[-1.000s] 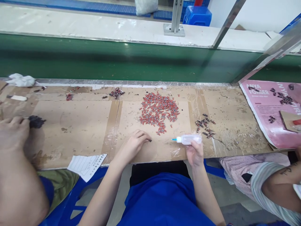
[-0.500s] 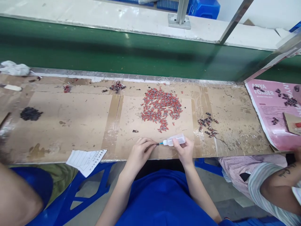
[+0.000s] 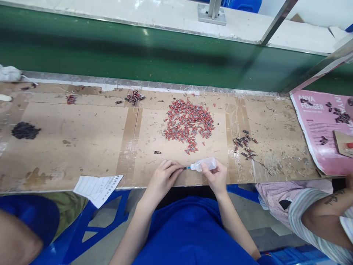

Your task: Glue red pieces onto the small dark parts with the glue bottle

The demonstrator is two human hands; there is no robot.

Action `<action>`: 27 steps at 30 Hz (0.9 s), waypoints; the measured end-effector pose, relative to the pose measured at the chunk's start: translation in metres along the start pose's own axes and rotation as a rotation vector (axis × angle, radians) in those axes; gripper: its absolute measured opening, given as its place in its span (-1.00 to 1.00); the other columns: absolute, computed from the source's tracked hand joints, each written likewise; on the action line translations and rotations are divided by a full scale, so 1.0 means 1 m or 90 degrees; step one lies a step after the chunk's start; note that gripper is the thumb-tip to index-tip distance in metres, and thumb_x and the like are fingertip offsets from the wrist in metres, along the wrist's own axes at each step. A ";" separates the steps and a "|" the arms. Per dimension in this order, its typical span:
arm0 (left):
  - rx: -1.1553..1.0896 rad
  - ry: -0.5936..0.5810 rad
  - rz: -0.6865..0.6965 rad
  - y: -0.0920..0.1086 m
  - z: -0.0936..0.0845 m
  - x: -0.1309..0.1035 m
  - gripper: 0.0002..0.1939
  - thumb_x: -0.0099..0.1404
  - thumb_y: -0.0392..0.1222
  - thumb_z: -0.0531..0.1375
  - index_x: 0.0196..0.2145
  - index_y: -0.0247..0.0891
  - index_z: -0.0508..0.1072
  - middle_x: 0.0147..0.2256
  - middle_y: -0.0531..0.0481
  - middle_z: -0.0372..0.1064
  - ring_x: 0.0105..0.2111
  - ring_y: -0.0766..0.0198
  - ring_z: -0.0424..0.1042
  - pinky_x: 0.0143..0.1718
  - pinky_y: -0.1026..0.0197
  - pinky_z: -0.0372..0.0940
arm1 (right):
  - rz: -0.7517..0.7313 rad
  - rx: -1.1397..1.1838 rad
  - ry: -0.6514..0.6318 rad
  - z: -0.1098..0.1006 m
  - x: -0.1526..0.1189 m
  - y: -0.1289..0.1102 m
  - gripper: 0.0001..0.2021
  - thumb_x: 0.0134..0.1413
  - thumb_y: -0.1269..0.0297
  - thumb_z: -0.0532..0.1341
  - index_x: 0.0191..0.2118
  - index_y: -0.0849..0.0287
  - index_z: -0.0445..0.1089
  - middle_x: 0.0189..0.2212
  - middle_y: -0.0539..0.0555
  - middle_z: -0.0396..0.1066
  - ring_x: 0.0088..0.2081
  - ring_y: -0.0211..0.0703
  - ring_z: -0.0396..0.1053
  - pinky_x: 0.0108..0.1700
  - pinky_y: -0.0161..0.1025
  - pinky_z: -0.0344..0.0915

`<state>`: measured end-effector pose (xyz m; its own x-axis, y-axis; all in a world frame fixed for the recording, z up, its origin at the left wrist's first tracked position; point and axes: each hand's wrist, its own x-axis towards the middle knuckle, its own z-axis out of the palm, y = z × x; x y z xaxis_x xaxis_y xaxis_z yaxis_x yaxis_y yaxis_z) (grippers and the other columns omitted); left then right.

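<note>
My right hand (image 3: pixel 216 176) is closed round a translucent squeeze bottle (image 3: pixel 205 164) lying nearly level, its thin blue needle tip pointing left. Between the fingertips of my left hand (image 3: pixel 166 176) I pinch a small dark part (image 3: pixel 184 168), too small to name, and the needle tip meets or nearly meets it. Beyond my hands spreads a big pile of small red parts with metallic ends (image 3: pixel 190 119). A single dark piece (image 3: pixel 157 152) lies on the cardboard (image 3: pixel 104 147) above my left hand.
To the right lies a cluster of dark-and-red pieces (image 3: pixel 245 143), then a pink poster (image 3: pixel 311 129). A black heap (image 3: pixel 25 130) and a paper sheet (image 3: pixel 97 187) are on the left. People sit at both sides. A green wall (image 3: pixel 138 51) runs along the back.
The camera view has shifted slightly, so things on the left sit further left. My hands keep nearly the same pose, bottle tip still at the small dark part.
</note>
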<state>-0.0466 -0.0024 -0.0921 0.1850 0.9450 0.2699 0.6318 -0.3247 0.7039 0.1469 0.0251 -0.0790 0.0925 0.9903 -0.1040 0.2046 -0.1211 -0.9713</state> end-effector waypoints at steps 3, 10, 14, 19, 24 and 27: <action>0.001 -0.006 0.006 0.001 -0.001 0.000 -0.83 0.39 -0.19 0.11 -0.24 -0.21 0.50 -0.33 -0.01 0.45 -0.31 0.26 0.41 -0.27 0.21 0.35 | 0.002 0.002 -0.001 0.000 0.000 -0.001 -0.79 -0.11 0.14 0.31 -0.53 0.19 0.42 -0.63 0.01 0.41 -0.59 -0.23 0.30 -0.55 -0.32 0.23; -0.006 0.003 -0.013 0.000 0.002 -0.003 -0.85 0.38 -0.19 0.12 -0.24 -0.20 0.50 -0.32 -0.02 0.45 -0.29 0.25 0.41 -0.26 0.19 0.36 | 0.000 -0.002 0.017 0.001 -0.001 -0.001 -0.76 -0.07 0.12 0.30 -0.53 0.18 0.41 -0.62 0.01 0.41 -0.58 -0.22 0.31 -0.55 -0.31 0.25; -0.008 0.009 -0.012 0.000 0.003 -0.003 -0.86 0.37 -0.21 0.13 -0.24 -0.20 0.50 -0.33 -0.02 0.45 -0.30 0.25 0.41 -0.27 0.20 0.35 | 0.001 -0.001 0.014 0.000 -0.001 0.000 -0.75 -0.06 0.10 0.30 -0.52 0.19 0.42 -0.61 0.02 0.43 -0.58 -0.21 0.32 -0.54 -0.30 0.27; -0.016 0.010 -0.020 0.000 0.003 -0.003 -0.84 0.38 -0.18 0.12 -0.24 -0.19 0.51 -0.34 -0.02 0.46 -0.30 0.25 0.41 -0.27 0.19 0.36 | -0.003 0.008 0.000 0.000 -0.001 -0.001 -0.76 -0.08 0.11 0.30 -0.51 0.19 0.44 -0.60 0.03 0.46 -0.56 -0.19 0.36 -0.53 -0.31 0.28; -0.022 0.002 -0.032 0.000 0.002 -0.002 -0.84 0.38 -0.18 0.12 -0.24 -0.18 0.51 -0.34 -0.02 0.46 -0.30 0.24 0.42 -0.26 0.17 0.36 | -0.005 0.003 -0.012 0.000 0.000 -0.001 -0.78 -0.08 0.12 0.30 -0.52 0.18 0.44 -0.62 0.02 0.44 -0.57 -0.20 0.34 -0.53 -0.30 0.27; -0.020 -0.003 -0.036 0.001 0.001 -0.002 -0.84 0.38 -0.18 0.12 -0.24 -0.18 0.51 -0.34 -0.02 0.46 -0.30 0.23 0.42 -0.26 0.17 0.37 | -0.002 -0.001 -0.021 0.000 -0.001 -0.001 -0.77 -0.07 0.11 0.30 -0.51 0.18 0.45 -0.60 0.03 0.46 -0.56 -0.19 0.35 -0.52 -0.29 0.29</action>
<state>-0.0457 -0.0045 -0.0929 0.1535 0.9619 0.2263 0.6173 -0.2722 0.7382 0.1464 0.0247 -0.0776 0.0590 0.9923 -0.1085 0.2057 -0.1184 -0.9714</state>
